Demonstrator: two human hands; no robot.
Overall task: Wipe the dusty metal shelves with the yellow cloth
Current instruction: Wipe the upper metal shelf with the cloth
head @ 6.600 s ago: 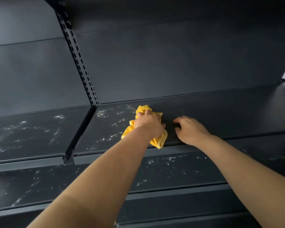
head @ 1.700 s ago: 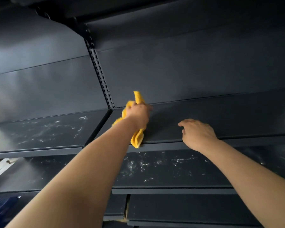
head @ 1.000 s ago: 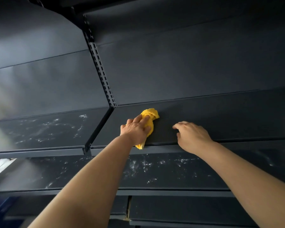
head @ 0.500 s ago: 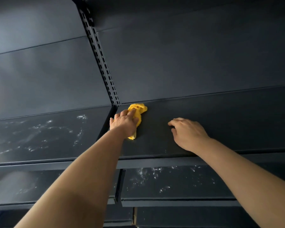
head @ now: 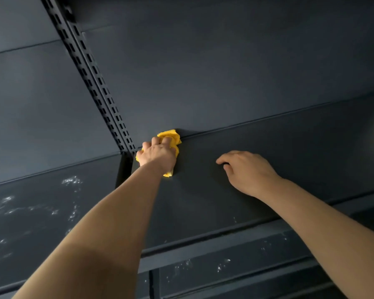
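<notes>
The left hand (head: 157, 155) is gripping the bunched yellow cloth (head: 171, 135) with curled fingers, pressing it into the back corner of the dark metal shelf (head: 203, 201), just at 3 o'clock of the slotted upright (head: 99, 91). At 3 o'clock of the cloth, the right hand (head: 247, 171) is resting on the same shelf, holding nothing, fingers loosely bent. White dust is showing on the neighbouring shelf (head: 30, 212) at 8 o'clock.

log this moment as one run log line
left hand: yellow cloth at shelf back corner | right hand: flat on shelf | left shelf: dusty
</notes>
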